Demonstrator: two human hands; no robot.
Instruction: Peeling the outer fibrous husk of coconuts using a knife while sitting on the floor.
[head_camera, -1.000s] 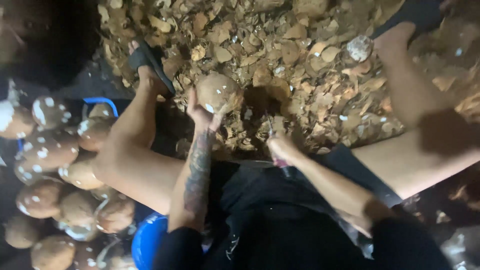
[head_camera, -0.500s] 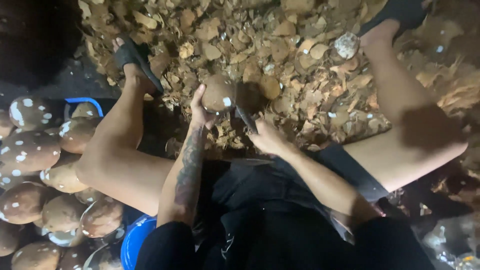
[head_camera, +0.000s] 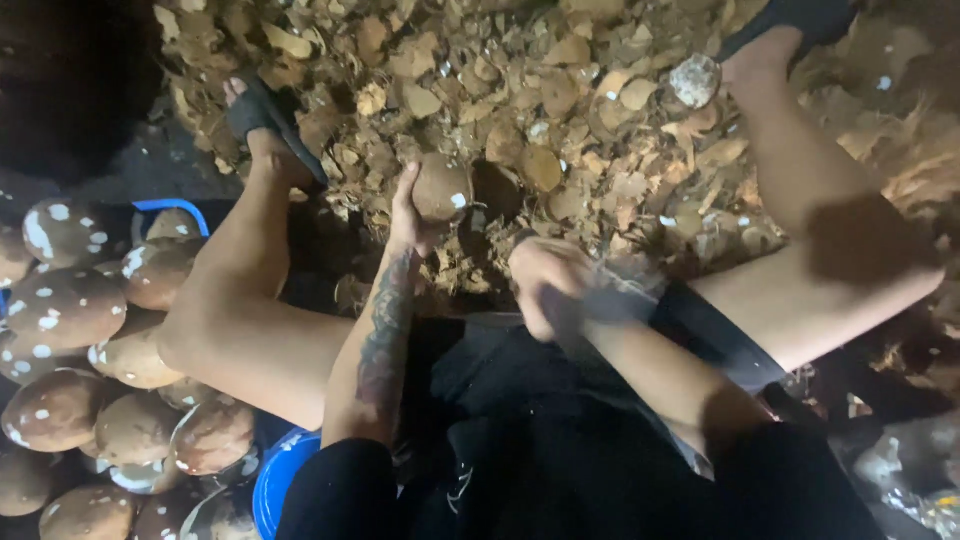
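Observation:
My left hand (head_camera: 408, 218) grips a brown, partly peeled coconut (head_camera: 441, 188) and holds it up over a heap of shell chips (head_camera: 560, 110). My right hand (head_camera: 543, 285) is closed around a knife handle close to my lap, to the right of and below the coconut. The knife blade (head_camera: 620, 288) is smeared by motion and hard to make out. My tattooed left forearm runs down to the dark clothing at the bottom of the view.
Peeled brown coconuts (head_camera: 70, 305) with white spots are piled at the left in blue tubs (head_camera: 275, 490). My bare legs spread to both sides, with sandalled feet (head_camera: 262, 122) resting on the chips. A pale coconut piece (head_camera: 694, 80) lies at the upper right.
My right hand has pulled the knife back from the coconut toward my body. My left hand still holds the coconut in about the same place.

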